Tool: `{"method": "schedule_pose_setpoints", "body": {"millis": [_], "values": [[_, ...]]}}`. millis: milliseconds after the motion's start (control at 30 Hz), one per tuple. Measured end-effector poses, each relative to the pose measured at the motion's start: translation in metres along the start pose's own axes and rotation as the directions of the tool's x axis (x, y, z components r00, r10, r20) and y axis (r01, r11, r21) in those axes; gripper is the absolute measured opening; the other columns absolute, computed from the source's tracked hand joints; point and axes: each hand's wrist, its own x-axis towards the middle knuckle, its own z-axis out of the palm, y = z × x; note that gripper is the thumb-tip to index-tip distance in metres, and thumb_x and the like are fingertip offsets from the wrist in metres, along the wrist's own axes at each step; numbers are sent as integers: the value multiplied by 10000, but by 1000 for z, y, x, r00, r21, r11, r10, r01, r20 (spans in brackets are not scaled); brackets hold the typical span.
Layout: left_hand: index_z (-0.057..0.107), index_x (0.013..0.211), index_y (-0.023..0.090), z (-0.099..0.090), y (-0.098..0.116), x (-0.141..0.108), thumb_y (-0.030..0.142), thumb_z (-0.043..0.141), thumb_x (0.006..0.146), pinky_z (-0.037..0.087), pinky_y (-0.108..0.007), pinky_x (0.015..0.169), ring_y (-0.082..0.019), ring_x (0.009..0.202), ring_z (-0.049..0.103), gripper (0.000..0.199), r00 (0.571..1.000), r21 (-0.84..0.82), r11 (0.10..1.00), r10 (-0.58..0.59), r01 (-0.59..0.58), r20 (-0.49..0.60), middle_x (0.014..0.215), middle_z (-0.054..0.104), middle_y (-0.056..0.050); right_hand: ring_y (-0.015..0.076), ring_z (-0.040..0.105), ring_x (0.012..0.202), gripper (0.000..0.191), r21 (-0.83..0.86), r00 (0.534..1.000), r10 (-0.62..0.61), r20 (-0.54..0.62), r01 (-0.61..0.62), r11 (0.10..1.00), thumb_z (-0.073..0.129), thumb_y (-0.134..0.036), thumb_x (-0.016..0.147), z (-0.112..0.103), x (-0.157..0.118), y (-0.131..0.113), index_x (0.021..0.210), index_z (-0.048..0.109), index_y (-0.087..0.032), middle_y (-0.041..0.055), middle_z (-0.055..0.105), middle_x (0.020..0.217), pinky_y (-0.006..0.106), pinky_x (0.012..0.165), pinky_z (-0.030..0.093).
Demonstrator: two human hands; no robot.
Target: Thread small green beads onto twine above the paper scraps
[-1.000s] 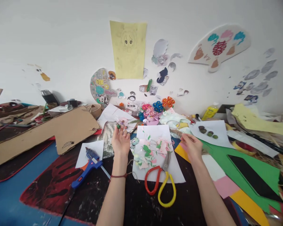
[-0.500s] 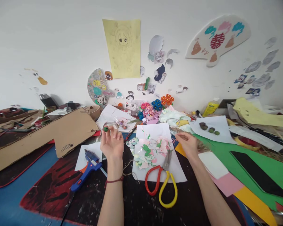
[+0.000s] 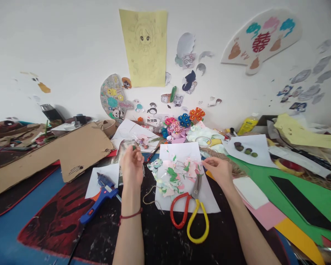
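My left hand (image 3: 131, 164) is raised over the dark mat and pinches a small green bead (image 3: 134, 147) at its fingertips, just left of a white sheet (image 3: 179, 198) strewn with pink and green paper scraps (image 3: 179, 173). My right hand (image 3: 220, 170) rests at that sheet's right edge, fingers curled together near the scraps; whether it pinches anything I cannot tell. Scissors with a red and a yellow handle (image 3: 189, 213) lie on the sheet between my forearms. A blue glue gun (image 3: 99, 197) lies left of my left wrist.
A large cardboard piece (image 3: 52, 154) lies at the left. Green, black, pink and orange sheets (image 3: 287, 195) spread to the right, and a white paper with dark beads (image 3: 245, 149) sits behind them. Paper flowers (image 3: 182, 125) and a yellow glue bottle (image 3: 246, 127) stand by the decorated wall.
My left hand drew back from the clutter behind the sheet with the green bead, swung left, then shifted right a little. My right hand slid left toward the scraps.
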Motion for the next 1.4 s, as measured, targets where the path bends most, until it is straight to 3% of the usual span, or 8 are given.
{"method": "schedule_pose_setpoints", "body": {"millis": [167,367,500,600,767,1067,1267,1400], "values": [[629,875,183,7,-20,-6,159,600,804,361,-200,494,-101,514,513,79,1000,406,914,0,-13,31,770,688,-18,231,719,670,184,-228,996,-42,85,61,972,640,-325,792,-4,-9,-8,798,772,-197,59,768,719,310,684,507],[657,643,205,1,-34,-13,35,570,752,316,-250,583,-176,549,518,220,991,820,571,-79,-44,108,569,594,-6,285,697,699,241,-513,995,-37,88,77,855,554,-240,867,-3,-29,-21,719,737,-189,148,741,731,338,626,406],[604,655,209,-1,-41,-20,129,591,824,340,-282,651,-245,670,605,187,986,949,308,-130,-64,108,625,627,-60,260,671,646,236,-590,997,-11,76,54,806,538,-212,874,-5,-48,-23,719,713,-181,153,718,724,324,583,377],[589,700,207,0,-44,-22,214,577,878,372,-288,685,-270,750,655,178,977,986,131,-172,-101,123,666,654,-87,253,678,696,203,-571,996,-17,85,63,818,531,-230,892,-11,-50,-22,863,724,-173,139,732,822,317,595,398],[627,795,199,5,-46,-23,252,498,943,374,-275,668,-273,803,687,203,949,979,-85,-272,-187,158,766,705,-123,280,690,923,276,-469,990,-56,133,112,876,534,-217,891,-7,-10,-24,1086,713,-138,143,740,1002,330,762,459],[623,887,199,14,-44,-23,256,427,990,297,-264,599,-256,795,695,229,912,947,-218,-385,-238,140,832,733,-107,225,704,746,391,-222,987,-26,160,61,973,601,-281,798,26,59,-16,1147,691,-131,70,763,836,315,708,503],[626,880,202,19,-46,-26,261,410,998,289,-279,596,-261,800,697,254,877,940,-230,-466,-253,122,833,734,-104,196,620,640,192,-58,957,-167,237,186,981,607,-333,827,14,56,-24,844,727,-184,51,739,797,320,643,497],[631,907,221,23,-47,-29,260,417,1005,309,-278,614,-259,842,701,239,836,941,-205,-534,-270,123,895,743,-85,208,652,815,144,31,911,-296,287,300,954,605,-291,897,3,39,-32,866,712,-200,61,728,921,322,729,519]]}}
